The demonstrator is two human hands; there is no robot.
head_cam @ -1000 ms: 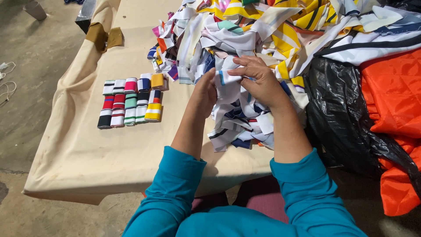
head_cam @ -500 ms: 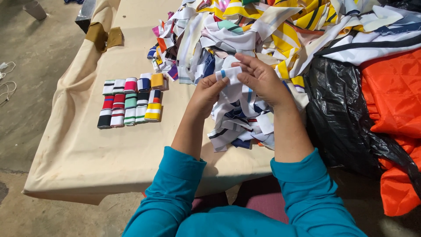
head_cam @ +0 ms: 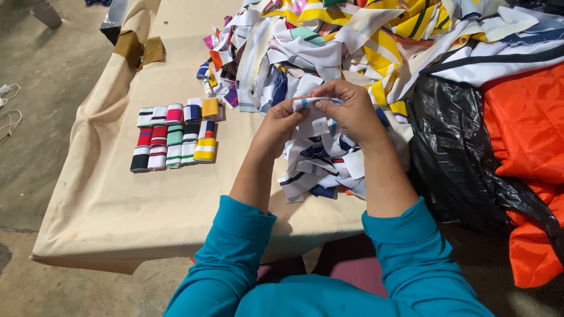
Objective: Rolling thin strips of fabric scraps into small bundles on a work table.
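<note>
**stitchfan:** ok so what's each hand doing here?

**ribknit_42:** Both are up over the near edge of the cloth heap. The left hand [head_cam: 281, 124] and the right hand [head_cam: 351, 108] share one narrow white knit strip with a blue stripe [head_cam: 310, 103], held level between them. Left grip is closed, thumb and fingertips pinching the strip's left end. Right grip is closed too, fingers curled over the right end, so most of that end is hidden under the hand.

**stitchfan:** and the strip sits where exactly?

**ribknit_42:** In the air, just above a loose bunch of white, navy and striped fabric strips [head_cam: 320, 167] lying on the worktop right below the wrists. Can't tell if it touches them.

**stitchfan:** what else is around?

**ribknit_42:** Behind the hands there's a big heap of striped fabric offcuts in yellow, white, navy and pink [head_cam: 346, 41]. Left of the hands, well apart, two neat rows of small folded striped knit bands [head_cam: 176, 136] in red, green, navy, yellow and black, lying side by side and touching. All of that is on the worktop covered with a beige cloth [head_cam: 117, 205]. To the right, a crinkled black plastic bag [head_cam: 452, 152] is beside the heap, and an orange quilted fabric [head_cam: 529, 135] lies just past it. The person wears teal long sleeves [head_cam: 235, 258].
</note>
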